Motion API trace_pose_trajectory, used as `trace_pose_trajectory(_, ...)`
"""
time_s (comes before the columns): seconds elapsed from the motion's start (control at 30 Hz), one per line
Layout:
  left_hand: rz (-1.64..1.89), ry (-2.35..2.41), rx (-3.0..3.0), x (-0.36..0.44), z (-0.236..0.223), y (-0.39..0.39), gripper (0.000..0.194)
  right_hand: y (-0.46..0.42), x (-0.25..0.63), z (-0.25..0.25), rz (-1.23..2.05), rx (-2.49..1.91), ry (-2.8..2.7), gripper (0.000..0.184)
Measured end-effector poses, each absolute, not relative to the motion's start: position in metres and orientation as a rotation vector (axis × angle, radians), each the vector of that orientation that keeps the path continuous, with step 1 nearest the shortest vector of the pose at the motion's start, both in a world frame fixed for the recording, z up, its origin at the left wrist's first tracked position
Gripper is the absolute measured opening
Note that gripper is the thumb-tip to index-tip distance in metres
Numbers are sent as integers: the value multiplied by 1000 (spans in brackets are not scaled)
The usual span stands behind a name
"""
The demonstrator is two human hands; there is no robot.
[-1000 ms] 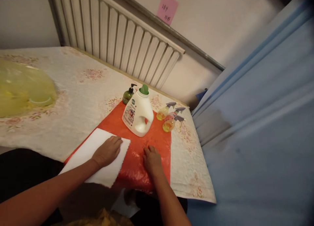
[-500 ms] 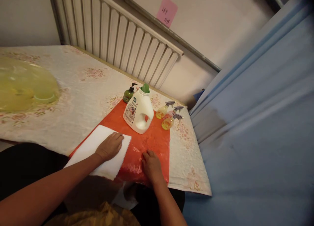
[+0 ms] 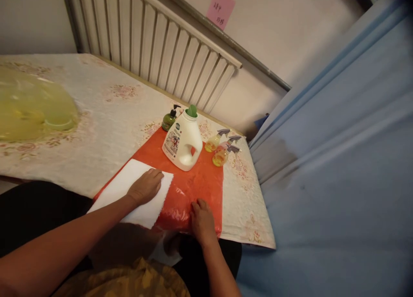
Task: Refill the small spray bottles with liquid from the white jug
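My left hand (image 3: pixel 146 187) lies palm down on a white paper towel (image 3: pixel 119 181), its fingers reaching near the towel's right edge. Beneath the towel is a shiny red plastic sheet (image 3: pixel 180 194). On the sheet's near right part rests my right hand (image 3: pixel 202 219), fingers slightly bent and holding nothing that I can see. Beyond both hands stands a white detergent jug (image 3: pixel 187 146) with a handle and a green spout, upright on the red sheet. The towel hangs a little past the near table edge.
Behind the jug is a green pump bottle (image 3: pixel 169 120). Several small spray bottles (image 3: pixel 220 157) stand at the right. A yellowish transparent bag (image 3: pixel 35 108) lies far left on the flowered tablecloth (image 3: pixel 106 120). A radiator (image 3: pixel 151 47) lines the back; a blue curtain (image 3: pixel 332 159) hangs right.
My right hand has shifted slightly right along the red sheet. My left hand stays on the towel. The whole view has moved a little.
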State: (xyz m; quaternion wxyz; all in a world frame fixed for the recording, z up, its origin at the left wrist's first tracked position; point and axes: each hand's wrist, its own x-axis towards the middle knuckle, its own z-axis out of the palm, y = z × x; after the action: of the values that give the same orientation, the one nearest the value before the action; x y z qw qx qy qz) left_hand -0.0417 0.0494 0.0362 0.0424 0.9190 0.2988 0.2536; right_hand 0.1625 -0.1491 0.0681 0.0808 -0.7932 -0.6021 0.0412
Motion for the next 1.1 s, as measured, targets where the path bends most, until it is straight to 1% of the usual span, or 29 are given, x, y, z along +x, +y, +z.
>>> trace_pose_trajectory(0.17, 777, 919, 2820, -41, 34, 50, 20, -158, 161, 70, 155, -2325, -1775, 36)
trace_pose_trajectory(0.3, 786, 897, 2822, -42, 34, 51, 21, -162, 170, 73, 124, -2368, -1684, 38)
trace_pose_trajectory(0.43, 791, 899, 2800, -42, 36, 50, 21, -165, 175, 73, 109, -2422, -1644, 36)
trace_pose_trajectory(0.67, 764, 888, 2760, -42, 36, 51, 23, -174, 166, 67, 119, -2394, -1663, 36)
trace_pose_trajectory(0.93, 701, 883, 2741, -40, 39, 53, 20, -174, 146, 73, 190, -2200, -1498, 31)
trace_pose_trajectory(1.1, 650, 853, 2660, -52, 50, 62, 23, -158, 130, 76, 357, -2037, -1388, 26)
